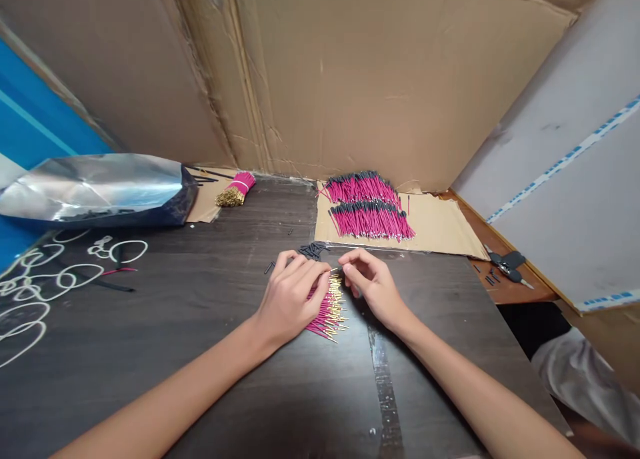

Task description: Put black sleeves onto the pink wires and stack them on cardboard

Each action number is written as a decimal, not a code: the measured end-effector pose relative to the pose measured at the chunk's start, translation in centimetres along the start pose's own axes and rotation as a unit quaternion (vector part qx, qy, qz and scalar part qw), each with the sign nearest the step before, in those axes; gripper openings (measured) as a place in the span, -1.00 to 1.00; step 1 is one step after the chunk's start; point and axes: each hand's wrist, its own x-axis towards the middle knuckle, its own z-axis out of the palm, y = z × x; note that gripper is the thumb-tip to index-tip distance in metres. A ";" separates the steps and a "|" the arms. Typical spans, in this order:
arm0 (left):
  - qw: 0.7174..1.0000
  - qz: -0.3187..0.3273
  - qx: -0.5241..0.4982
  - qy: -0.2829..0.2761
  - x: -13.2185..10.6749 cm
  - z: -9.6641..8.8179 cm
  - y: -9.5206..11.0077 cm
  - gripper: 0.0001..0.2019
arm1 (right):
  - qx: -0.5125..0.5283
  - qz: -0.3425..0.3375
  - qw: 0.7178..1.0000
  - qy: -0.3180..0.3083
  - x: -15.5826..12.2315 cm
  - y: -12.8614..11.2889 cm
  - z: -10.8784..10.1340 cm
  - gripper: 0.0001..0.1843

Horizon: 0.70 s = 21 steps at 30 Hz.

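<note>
My left hand is closed in a pinch over a pile of pink wires with gold pin ends. From its fingertips a thin gold tip points right, on a wire mostly hidden by the fingers. Just across a small gap, my right hand has thumb and index finger pressed together. Whatever lies between them is too small to make out. Short black sleeves are heaped right behind my left hand, with a few loose ones beside it.
Two rows of pink wires with black sleeves lie on a cardboard sheet. At the back left are a tied pink wire bundle and a silver bag. White cord sprawls left; black-handled cutters lie right. Cardboard walls the back.
</note>
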 end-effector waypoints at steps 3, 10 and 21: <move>1.000 0.002 -0.004 0.001 0.0 0.0 0.0 -0.88 | 0.003 0.005 1.000 0.002 0.0 -0.1 0.0 -0.73; 1.000 0.019 0.006 0.000 -0.2 0.3 -0.2 -0.89 | 0.005 -0.003 1.000 -0.010 -0.2 -0.1 0.0 -0.73; 0.999 0.039 -0.005 0.019 -0.4 0.5 -0.5 -0.91 | 0.021 0.006 1.000 -0.018 -0.1 0.0 -0.1 -0.69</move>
